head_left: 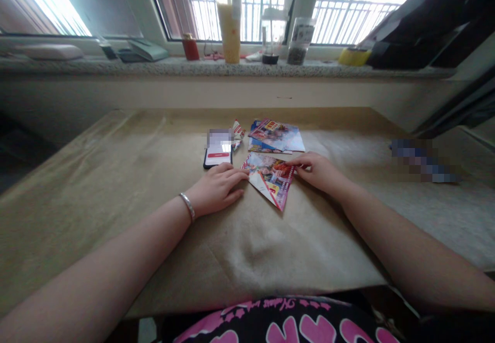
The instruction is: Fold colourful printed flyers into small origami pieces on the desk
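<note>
A colourful printed paper leaflet [270, 170] lies on the tan-covered table, its lower left corner folded over so that a white flap shows. My left hand [216, 188] rests flat beside it, fingers stretched out, with the fingertips touching the leaflet's left edge. At the right edge, my right hand [319, 172] pinches the leaflet between thumb and fingers. A phone [218, 153] with a lit screen lies just beyond my left hand. Behind the leaflet is a small stack of similar printed sheets [290, 135].
Small red-and-white folded paper pieces [237, 132] lie right of the phone. The table [154, 178] meets a wall under a granite windowsill [154, 67]. On the sill stand a tall yellow drink cup [230, 33], a red container [191, 47] and a dark bag [410, 38].
</note>
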Available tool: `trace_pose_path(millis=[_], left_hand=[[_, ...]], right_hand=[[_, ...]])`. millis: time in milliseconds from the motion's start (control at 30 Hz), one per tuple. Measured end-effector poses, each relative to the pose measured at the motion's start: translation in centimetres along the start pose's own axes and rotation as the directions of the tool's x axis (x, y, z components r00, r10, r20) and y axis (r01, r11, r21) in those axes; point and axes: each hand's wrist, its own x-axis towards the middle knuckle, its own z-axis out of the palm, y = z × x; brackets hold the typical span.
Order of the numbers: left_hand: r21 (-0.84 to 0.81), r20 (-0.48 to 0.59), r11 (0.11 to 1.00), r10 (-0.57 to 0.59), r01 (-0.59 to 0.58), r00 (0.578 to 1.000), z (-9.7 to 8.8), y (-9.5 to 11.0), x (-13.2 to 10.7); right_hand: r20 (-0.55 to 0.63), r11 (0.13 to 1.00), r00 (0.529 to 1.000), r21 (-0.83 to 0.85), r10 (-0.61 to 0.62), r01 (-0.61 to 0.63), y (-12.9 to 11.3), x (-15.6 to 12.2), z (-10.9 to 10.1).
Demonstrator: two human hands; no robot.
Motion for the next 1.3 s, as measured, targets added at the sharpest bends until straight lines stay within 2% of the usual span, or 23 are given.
trace_pose_path(millis=[167,300,433,567,667,967,1067,1167,1300], left_hand=[[0.041,0.008,0.999,0.008,-0.009,1.0,0.1,-0.1,0.0],[0.057,-0.004,0.998,0.018,-0.018,1.0,0.0,-0.2,0.0],[0.021,-0.02,0.997,0.074,-0.074,0.997,-0.2,0.0,0.0],[-0.053,-0.004,0.982,0.18,-0.18,0.984,-0.3,0.4,0.1],[-0.085,0.005,0.974,0.212,-0.211,0.977,-0.3,0.4,0.1],[-0.173,0.056,0.961,0.23,-0.218,0.972,-0.6,0.3,-0.1],[-0.166,-0.006,0.956,0.245,-0.242,0.97,-0.4,0.3,0.0],[-0.112,-0.088,0.969,0.212,-0.222,0.973,0.0,0.0,0.2],[-0.067,-0.094,0.981,0.177,-0.183,0.98,0.6,-0.2,0.4]], right_hand=[[0.12,0.973,0.969,-0.049,-0.217,0.224,0.8,-0.1,-0.5],[0.131,0.953,0.945,-0.007,-0.301,0.304,0.6,-0.2,-0.7],[0.183,0.916,0.898,0.084,-0.4,0.391,-0.8,-0.4,-0.9],[0.215,0.916,0.891,0.101,-0.4,0.387,-2.9,-0.7,-1.0],[0.261,0.911,0.872,0.117,-0.413,0.396,-4.2,-1.0,-0.8],[0.268,0.957,0.921,0.021,-0.283,0.288,-4.4,-1.4,-0.4],[0.253,0.96,0.935,-0.062,-0.25,0.274,-4.4,-1.5,-0.5],[0.232,0.953,0.939,-0.109,-0.253,0.283,-4.4,-1.6,-0.6],[0.247,0.947,0.932,-0.115,-0.266,0.301,-4.4,-1.5,-0.7]])
